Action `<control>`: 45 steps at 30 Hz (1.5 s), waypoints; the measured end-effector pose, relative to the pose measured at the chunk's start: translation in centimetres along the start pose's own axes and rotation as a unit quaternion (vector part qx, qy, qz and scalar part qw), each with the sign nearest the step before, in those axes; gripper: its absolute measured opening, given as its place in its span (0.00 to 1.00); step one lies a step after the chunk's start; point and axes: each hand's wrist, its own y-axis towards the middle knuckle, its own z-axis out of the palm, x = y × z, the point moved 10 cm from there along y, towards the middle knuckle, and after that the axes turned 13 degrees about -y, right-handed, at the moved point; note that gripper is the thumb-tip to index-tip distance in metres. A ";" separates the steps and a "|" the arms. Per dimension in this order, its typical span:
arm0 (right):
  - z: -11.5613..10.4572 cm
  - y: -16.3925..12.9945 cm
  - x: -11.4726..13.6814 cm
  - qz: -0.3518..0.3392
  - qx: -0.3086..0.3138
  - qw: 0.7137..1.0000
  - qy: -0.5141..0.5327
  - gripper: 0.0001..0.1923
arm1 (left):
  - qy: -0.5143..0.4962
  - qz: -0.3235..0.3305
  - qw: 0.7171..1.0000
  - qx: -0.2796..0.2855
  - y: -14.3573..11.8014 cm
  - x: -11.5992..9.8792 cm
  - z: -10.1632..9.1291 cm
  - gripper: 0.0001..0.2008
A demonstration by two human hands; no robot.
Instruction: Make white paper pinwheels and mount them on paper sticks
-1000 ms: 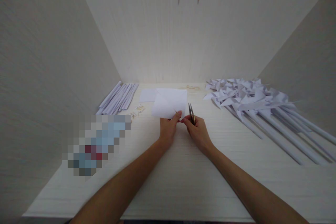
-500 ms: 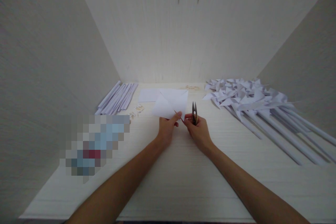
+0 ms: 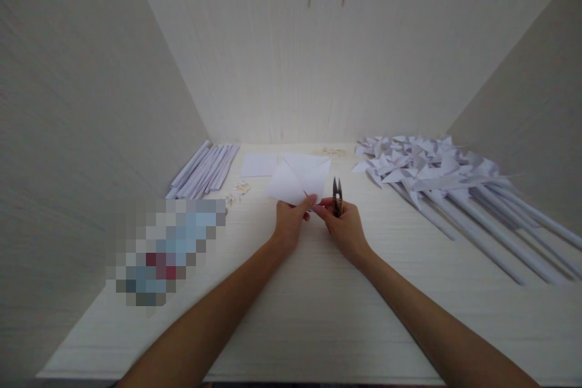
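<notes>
A square sheet of white paper, with slits running in from its corners, is pinched near its front edge by my left hand. Small metal thread snips stick up out of my right hand, blades pointing away from me and slightly apart. The thumb and forefinger of that same hand press at the paper's near right corner, close beside my left thumb. A thin dark red line shows at my left thumb; I cannot tell what it is.
Paper pinwheels on white sticks lie heaped at the right. Rolled paper tubes are stacked at the back left, near small pale pieces. Another white sheet lies behind. A blurred-out object is at the left. Walls enclose three sides.
The paper has shifted slightly to the right. My right fingertips have moved in closer to my left thumb at the paper's near corner, while the snips stay in my right hand.
</notes>
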 end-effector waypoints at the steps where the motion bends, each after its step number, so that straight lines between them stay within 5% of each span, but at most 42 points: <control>1: 0.0 0.0 0.0 0.000 -0.001 1.000 -0.001 0.13 | 0.008 0.002 1.000 -0.001 0.0 0.0 0.0 0.10; 36: 0.3 -0.1 0.0 -0.017 0.001 0.999 0.048 0.14 | -0.063 -0.056 0.996 0.003 -0.4 0.6 0.5 0.10; 45: 0.1 0.0 -0.2 -0.003 -0.003 0.999 0.053 0.13 | -0.030 -0.017 0.999 0.021 -0.3 0.2 0.6 0.09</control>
